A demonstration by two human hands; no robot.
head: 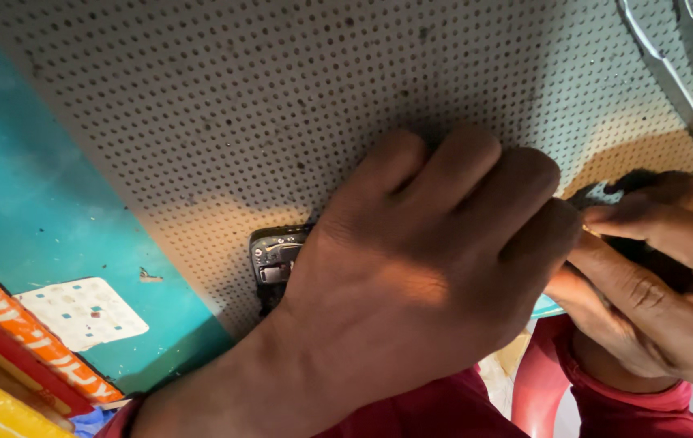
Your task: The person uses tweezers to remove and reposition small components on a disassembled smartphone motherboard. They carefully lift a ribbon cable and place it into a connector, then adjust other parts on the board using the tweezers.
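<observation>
1. One opened phone (273,259), circuit side up, lies on the perforated mat (200,105). Long axis seems to run 9 to 3 o'clock; most of it is hidden.
2. Left hand (411,268) lies over the phone, fingers curled together, pressing it down.
3. Right hand (646,276), at 3 o'clock, fingers pinched on a small dark part (606,193).
4. One pair of tweezers (679,73) at 1 o'clock, untouched.

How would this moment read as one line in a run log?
left hand: pressing down on opened phone | right hand: fingers on small dark part, unclear | surface: perforated mat | tweezers: idle
</observation>
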